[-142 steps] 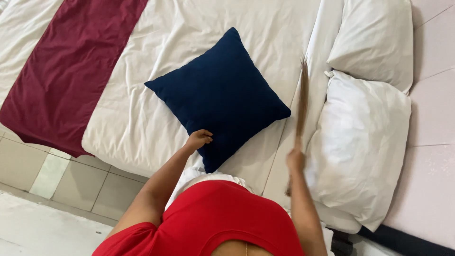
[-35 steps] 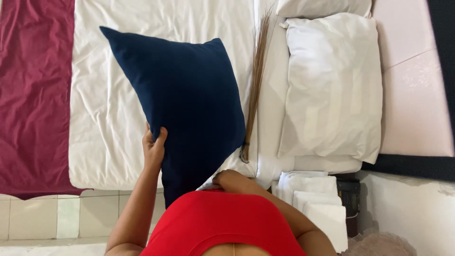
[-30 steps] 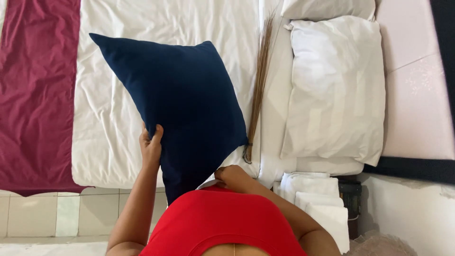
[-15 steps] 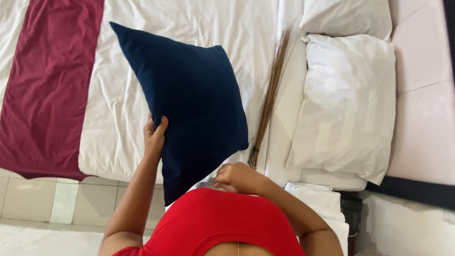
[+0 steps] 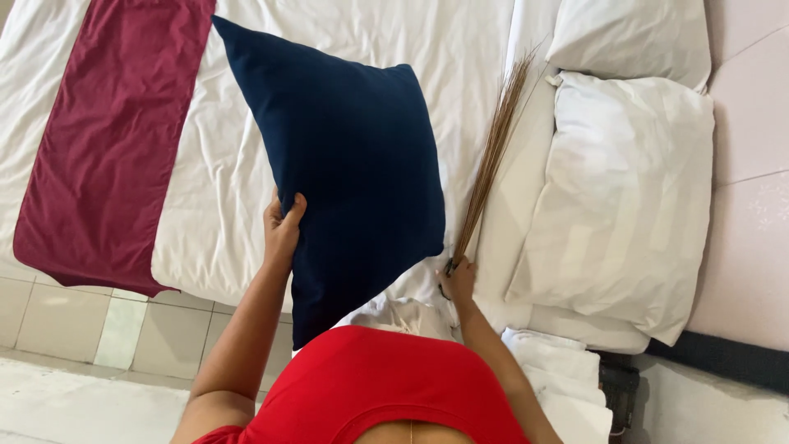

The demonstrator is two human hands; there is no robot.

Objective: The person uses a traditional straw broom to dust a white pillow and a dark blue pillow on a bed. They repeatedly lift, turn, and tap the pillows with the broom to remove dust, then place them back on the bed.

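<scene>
My left hand [image 5: 282,226] grips the left edge of a dark blue square cushion [image 5: 345,164], which is lifted off the bed and tilted, one corner pointing up left. My right hand [image 5: 459,279] holds the base of a thin brown stick broom [image 5: 493,156], whose bristles lie along the white sheet [image 5: 460,49] beside the pillows. The cushion's lower corner hangs in front of my red top [image 5: 386,386].
Two white pillows [image 5: 625,189] lie at the head of the bed on the right. A maroon runner [image 5: 107,140] crosses the bed on the left. Tiled floor [image 5: 74,329] shows below the bed's edge. Folded white linen [image 5: 559,370] sits at bottom right.
The cushion was lying on the bed and now is lifted in my left hand. My right hand has moved out from behind the cushion to the broom's base. The view shifted slightly.
</scene>
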